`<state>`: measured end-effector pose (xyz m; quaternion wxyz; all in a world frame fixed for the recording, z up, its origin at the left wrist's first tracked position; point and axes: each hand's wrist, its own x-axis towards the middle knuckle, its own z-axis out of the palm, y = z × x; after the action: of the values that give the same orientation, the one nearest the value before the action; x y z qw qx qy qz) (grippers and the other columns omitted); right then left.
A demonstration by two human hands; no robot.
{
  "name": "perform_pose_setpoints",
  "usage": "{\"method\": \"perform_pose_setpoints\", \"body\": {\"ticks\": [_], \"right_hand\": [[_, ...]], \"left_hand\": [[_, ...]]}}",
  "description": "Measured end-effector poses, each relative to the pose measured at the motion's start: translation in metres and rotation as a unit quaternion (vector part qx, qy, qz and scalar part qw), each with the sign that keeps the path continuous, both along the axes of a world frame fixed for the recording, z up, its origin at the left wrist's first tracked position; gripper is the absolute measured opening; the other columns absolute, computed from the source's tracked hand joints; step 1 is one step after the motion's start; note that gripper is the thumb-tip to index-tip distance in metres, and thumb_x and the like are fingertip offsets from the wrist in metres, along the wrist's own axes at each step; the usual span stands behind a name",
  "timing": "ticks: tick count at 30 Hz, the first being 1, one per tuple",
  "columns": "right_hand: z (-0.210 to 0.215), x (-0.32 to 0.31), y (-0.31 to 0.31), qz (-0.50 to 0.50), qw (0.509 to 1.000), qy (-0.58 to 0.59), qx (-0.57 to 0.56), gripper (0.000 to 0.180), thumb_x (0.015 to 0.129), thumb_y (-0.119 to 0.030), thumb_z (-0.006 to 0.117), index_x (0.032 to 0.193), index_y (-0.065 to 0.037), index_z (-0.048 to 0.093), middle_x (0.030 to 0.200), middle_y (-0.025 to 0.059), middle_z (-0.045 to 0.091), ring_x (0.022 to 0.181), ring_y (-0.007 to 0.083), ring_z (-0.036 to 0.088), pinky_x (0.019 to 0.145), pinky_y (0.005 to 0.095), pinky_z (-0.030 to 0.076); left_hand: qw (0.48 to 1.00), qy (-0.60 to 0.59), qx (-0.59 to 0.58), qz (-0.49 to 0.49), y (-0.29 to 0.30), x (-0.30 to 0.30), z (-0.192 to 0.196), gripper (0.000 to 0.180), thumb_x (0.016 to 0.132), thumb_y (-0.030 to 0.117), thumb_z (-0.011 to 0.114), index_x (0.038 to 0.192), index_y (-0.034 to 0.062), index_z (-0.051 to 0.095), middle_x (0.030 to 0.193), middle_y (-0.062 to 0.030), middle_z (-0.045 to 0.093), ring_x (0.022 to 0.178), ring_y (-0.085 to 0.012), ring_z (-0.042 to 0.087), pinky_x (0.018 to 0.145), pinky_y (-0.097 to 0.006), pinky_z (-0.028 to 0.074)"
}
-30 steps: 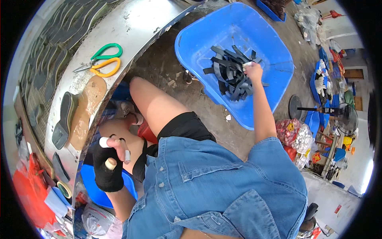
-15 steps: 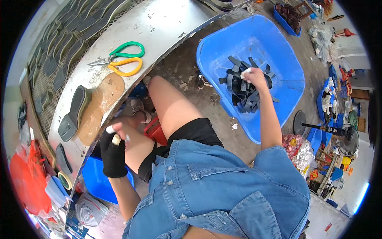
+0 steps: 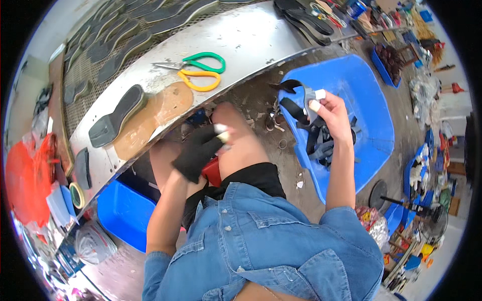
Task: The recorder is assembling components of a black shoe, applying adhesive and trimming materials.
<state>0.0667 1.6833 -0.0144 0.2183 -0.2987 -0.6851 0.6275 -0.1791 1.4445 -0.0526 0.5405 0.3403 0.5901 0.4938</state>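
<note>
Pinching a dark strap (image 3: pixel 310 96) in the right hand (image 3: pixel 335 118), with more left below its fingertips in the blue tub (image 3: pixel 375 108); cannot tell grip of blurred left hand (image 3: pixel 200 151).

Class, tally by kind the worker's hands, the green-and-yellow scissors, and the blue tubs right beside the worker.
Hands: 2 (left hand, right hand)
Scissors: 1
Tubs: 2 (large tub, small tub)
Total: 5
</note>
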Motion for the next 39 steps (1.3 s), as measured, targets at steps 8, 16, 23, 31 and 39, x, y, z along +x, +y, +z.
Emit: {"method": "perform_pose_setpoints", "body": {"ticks": [8, 16, 23, 31, 39], "right_hand": [[0.016, -0.067, -0.084, 0.191, 0.981, -0.014, 0.028, 0.013, 0.079, -0.007, 0.070, 0.090, -0.002, 0.067, 0.079, -0.0023, 0.063, 0.072, 0.0052, 0.054, 0.063, 0.0226, 0.043], [0.017, -0.116, -0.106, 0.268, 0.962, 0.019, -0.054, 0.023, 0.082, -0.003, 0.063, 0.105, 0.001, 0.062, 0.089, -0.0003, 0.065, 0.080, 0.0058, 0.056, 0.071, 0.0226, 0.046], [0.020, -0.135, -0.125, 0.432, 0.894, -0.059, 0.106, 0.022, 0.074, -0.007, 0.069, 0.094, 0.000, 0.064, 0.071, -0.0011, 0.064, 0.062, 0.0034, 0.053, 0.056, 0.0198, 0.041], [0.017, -0.153, -0.135, 0.319, 0.945, 0.070, -0.022, 0.038, 0.070, -0.005, 0.074, 0.105, 0.001, 0.061, 0.088, 0.0012, 0.063, 0.079, 0.0104, 0.060, 0.071, 0.0248, 0.049], [0.035, -0.170, -0.175, 0.153, 0.968, 0.162, 0.114, 0.020, 0.077, 0.004, 0.068, 0.097, 0.006, 0.064, 0.092, 0.0062, 0.064, 0.081, 0.0130, 0.062, 0.071, 0.0243, 0.050]], "left_hand": [[0.934, -0.335, 0.101, 0.068, 0.043, -0.005, 0.016, 0.028, 0.088, 0.019, 0.061, 0.110, 0.0023, 0.059, 0.094, -0.0053, 0.062, 0.079, -0.0116, 0.057, 0.066, -0.023, 0.048], [0.896, -0.347, 0.108, 0.256, -0.021, -0.010, 0.032, 0.028, 0.092, 0.029, 0.054, 0.107, 0.0054, 0.057, 0.084, -0.0062, 0.061, 0.073, -0.0135, 0.058, 0.059, -0.024, 0.048], [0.932, -0.295, 0.073, 0.198, -0.051, -0.024, 0.019, 0.022, 0.088, 0.026, 0.060, 0.097, 0.0061, 0.061, 0.080, -0.0028, 0.060, 0.065, -0.0113, 0.053, 0.054, -0.022, 0.044], [0.897, -0.229, 0.096, 0.367, -0.074, -0.019, 0.053, 0.032, 0.077, 0.003, 0.068, 0.106, 0.0027, 0.055, 0.089, -0.0057, 0.061, 0.066, -0.0102, 0.055, 0.057, -0.023, 0.047], [0.890, -0.170, 0.122, 0.405, -0.075, -0.003, 0.065, 0.027, 0.077, 0.003, 0.069, 0.100, 0.0013, 0.056, 0.084, -0.0047, 0.063, 0.073, -0.0114, 0.059, 0.063, -0.025, 0.051]]}}
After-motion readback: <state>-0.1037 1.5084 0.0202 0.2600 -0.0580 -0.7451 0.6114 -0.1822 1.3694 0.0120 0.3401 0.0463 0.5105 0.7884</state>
